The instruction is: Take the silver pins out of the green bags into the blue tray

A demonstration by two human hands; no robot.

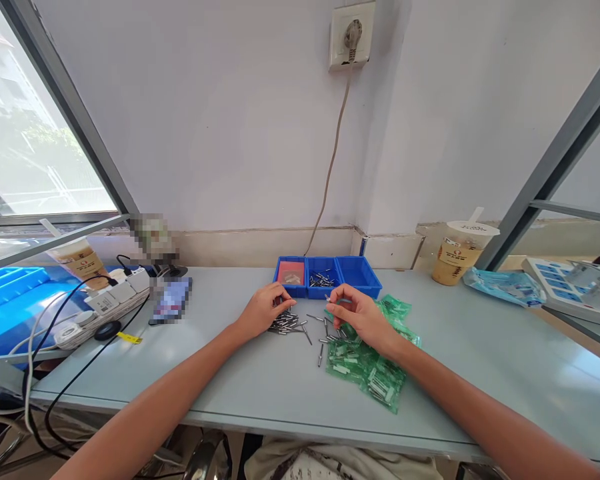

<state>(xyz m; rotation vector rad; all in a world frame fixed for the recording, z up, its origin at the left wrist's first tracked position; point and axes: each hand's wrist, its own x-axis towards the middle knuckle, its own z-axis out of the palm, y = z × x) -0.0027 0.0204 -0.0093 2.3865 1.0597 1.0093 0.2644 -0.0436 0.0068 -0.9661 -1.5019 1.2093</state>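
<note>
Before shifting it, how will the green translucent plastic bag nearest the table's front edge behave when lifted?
The green translucent plastic bag likely sags, its film being wrinkled. The slim pale pieces inside probably slide, shifting its weight.

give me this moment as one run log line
left hand: at metal pieces, grip unclear | right hand: over green packets, grip unclear | blue trays: beyond hands, metal pieces in middle one

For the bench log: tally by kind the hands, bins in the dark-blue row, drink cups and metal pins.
Hands: 2
Bins: 3
Cups: 2
Pins: overlapping, not countable
Total, without pins: 7
</note>
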